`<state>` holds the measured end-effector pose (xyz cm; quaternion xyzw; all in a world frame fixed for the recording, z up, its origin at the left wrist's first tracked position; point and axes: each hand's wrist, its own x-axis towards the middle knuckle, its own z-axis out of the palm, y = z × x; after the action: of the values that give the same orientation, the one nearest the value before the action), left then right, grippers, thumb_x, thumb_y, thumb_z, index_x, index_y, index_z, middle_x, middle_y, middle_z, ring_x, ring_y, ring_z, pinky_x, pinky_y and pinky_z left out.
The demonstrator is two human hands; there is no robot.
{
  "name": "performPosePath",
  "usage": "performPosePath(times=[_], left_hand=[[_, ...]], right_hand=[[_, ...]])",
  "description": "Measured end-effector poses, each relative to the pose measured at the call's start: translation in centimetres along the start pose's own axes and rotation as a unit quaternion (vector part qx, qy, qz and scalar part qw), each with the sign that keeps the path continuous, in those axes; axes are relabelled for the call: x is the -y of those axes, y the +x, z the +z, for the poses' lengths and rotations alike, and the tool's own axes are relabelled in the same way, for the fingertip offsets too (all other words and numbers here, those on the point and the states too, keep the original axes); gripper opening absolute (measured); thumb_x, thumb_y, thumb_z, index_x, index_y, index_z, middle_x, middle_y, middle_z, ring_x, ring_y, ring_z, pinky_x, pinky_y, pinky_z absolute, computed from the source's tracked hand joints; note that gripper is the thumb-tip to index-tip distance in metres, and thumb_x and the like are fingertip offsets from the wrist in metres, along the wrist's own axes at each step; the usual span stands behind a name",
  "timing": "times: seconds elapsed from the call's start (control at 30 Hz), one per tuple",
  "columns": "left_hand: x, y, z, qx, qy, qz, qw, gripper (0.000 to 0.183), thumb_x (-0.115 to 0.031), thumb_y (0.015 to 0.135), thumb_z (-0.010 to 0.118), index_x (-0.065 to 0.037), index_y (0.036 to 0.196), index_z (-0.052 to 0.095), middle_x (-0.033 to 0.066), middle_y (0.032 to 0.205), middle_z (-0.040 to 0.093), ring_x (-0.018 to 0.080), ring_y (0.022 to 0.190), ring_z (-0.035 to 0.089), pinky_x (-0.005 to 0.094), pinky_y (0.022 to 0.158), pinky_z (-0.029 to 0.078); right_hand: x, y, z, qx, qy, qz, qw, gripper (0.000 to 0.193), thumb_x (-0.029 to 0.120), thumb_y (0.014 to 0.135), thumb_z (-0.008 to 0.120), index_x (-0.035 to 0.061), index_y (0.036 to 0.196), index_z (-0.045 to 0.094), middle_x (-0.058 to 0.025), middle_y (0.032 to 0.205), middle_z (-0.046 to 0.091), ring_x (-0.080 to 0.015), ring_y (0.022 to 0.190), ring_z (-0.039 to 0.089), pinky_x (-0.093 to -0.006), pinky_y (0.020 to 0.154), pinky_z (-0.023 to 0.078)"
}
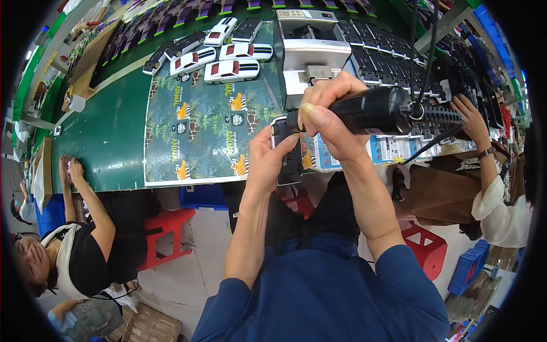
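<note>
Our left hand (266, 158) clamps the toy car (292, 165) underside-up over the printed mat (211, 137); our right (336, 117) grips the electric screwdriver (376, 109). We judge fastening underway, white cars (232, 70) probably done, chassis rows (370, 69) possibly left.

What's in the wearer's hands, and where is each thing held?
Left hand: a toy car, dark underside up, pinched at its left edge with the thumb over the underside. Right hand: a black handheld tool, gripped around its front end.

Person's left hand (265, 159) holding an upturned toy car (291, 165), right hand (336, 128) gripping a black power screwdriver (370, 109) over it, white toy cars (232, 70) clustered farther back.
</note>
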<state>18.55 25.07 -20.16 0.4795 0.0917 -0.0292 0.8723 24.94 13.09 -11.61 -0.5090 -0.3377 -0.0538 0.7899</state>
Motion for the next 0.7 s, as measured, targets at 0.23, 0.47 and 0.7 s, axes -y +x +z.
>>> performPosePath(times=[0.23, 0.47, 0.7], left_hand=[[0.3, 0.0, -0.1, 0.007, -0.001, 0.020, 1.000, 0.019, -0.003, 0.087, 0.069, 0.001, 0.105, 0.065, 0.0094, 0.092, 0.071, 0.0124, 0.075, 0.068, 0.0265, 0.069, 0.057], [0.6, 0.0, 0.1, 0.011, 0.011, 0.035, 0.999, 0.019, -0.004, 0.087, 0.071, 0.002, 0.104, 0.066, 0.0091, 0.091, 0.072, 0.0120, 0.076, 0.068, 0.0268, 0.069, 0.056], [-0.8, -0.7, -2.1, 0.005, -0.253, 0.008, 0.968, 0.048, -0.001, 0.090, 0.062, -0.007, 0.135, 0.044, 0.0180, 0.123, 0.059, 0.0294, 0.111, 0.063, 0.0535, 0.089, 0.058]], right_hand=[[0.1, -0.4, 0.3, -0.028, 0.019, -0.031, 0.999, 0.020, -0.001, 0.079, 0.074, 0.0055, 0.078, 0.055, -0.0031, 0.064, 0.056, -0.0066, 0.053, 0.049, -0.0230, 0.052, 0.039], [0.4, -0.5, -0.4, -0.013, 0.018, -0.065, 0.998, 0.018, -0.002, 0.081, 0.072, 0.0031, 0.084, 0.055, -0.0054, 0.063, 0.058, -0.0086, 0.051, 0.052, -0.0221, 0.051, 0.041], [4.4, 3.8, -3.6, -0.088, 0.001, -0.114, 0.990, 0.012, 0.005, 0.089, 0.068, -0.0008, 0.090, 0.057, -0.0071, 0.061, 0.058, -0.0144, 0.052, 0.058, -0.0305, 0.059, 0.052]])
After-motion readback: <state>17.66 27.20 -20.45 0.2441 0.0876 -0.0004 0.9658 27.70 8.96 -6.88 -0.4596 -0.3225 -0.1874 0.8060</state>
